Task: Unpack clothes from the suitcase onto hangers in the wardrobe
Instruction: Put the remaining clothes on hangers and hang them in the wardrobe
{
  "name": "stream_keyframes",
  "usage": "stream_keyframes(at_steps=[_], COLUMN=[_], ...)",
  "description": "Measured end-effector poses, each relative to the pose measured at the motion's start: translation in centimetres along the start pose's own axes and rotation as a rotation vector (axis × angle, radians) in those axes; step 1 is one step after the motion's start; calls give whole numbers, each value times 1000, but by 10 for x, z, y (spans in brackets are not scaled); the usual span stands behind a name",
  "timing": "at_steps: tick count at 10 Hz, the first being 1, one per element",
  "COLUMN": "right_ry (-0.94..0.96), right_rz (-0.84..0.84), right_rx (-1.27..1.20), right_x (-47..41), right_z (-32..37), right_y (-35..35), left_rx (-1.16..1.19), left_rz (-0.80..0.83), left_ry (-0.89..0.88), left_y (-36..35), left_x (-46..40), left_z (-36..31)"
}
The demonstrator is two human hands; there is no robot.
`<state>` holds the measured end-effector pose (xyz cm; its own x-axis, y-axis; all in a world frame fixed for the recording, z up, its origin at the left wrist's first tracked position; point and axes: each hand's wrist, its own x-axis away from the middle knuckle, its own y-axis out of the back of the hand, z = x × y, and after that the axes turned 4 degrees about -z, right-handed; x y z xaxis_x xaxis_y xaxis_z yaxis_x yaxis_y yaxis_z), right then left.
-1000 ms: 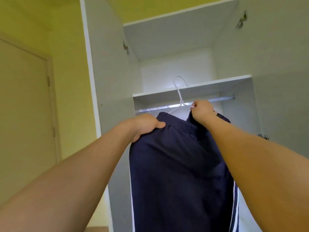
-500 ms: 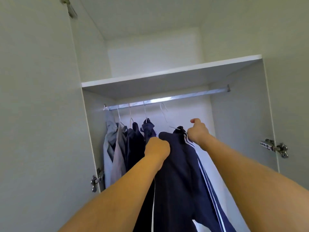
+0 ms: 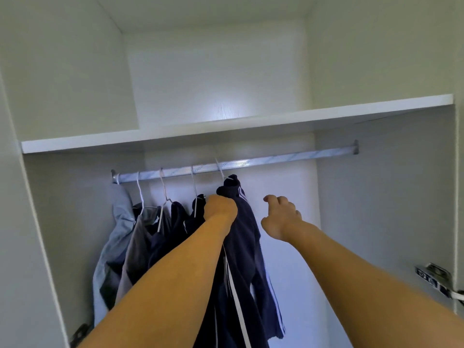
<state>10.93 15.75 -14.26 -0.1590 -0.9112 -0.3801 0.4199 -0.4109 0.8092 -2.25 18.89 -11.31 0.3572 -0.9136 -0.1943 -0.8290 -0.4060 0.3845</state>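
Observation:
Navy trousers with white side stripes (image 3: 247, 237) hang from a white wire hanger (image 3: 221, 170) hooked on the metal rail (image 3: 288, 158) inside the white wardrobe. My left hand (image 3: 219, 208) grips the trousers' waistband just left of the hanger. Free of the garment, my right hand (image 3: 281, 216) hovers to its right with fingers loosely spread and nothing in it. The suitcase is out of view.
Several other garments hang on white hangers at the rail's left end: a light grey one (image 3: 118, 234), a darker grey one (image 3: 140, 237) and dark navy ones (image 3: 175, 222). A shelf (image 3: 175, 139) runs above the rail. Door hinges (image 3: 434, 277) stick out at the right.
The hanger with the navy trousers went up onto the rail. My right hand let go of the hanger and drew away to the right. The view moved closer into the wardrobe.

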Motion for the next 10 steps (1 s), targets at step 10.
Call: stream_keyframes(at_steps=[10], right_ry=[202], right_rz=[-122], right_rx=[89], right_x=[214], right_z=[41], right_y=[-52], left_rx=[-942], left_rz=[-226], left_ry=[-844], left_y=[158], left_x=[167], left_z=[154])
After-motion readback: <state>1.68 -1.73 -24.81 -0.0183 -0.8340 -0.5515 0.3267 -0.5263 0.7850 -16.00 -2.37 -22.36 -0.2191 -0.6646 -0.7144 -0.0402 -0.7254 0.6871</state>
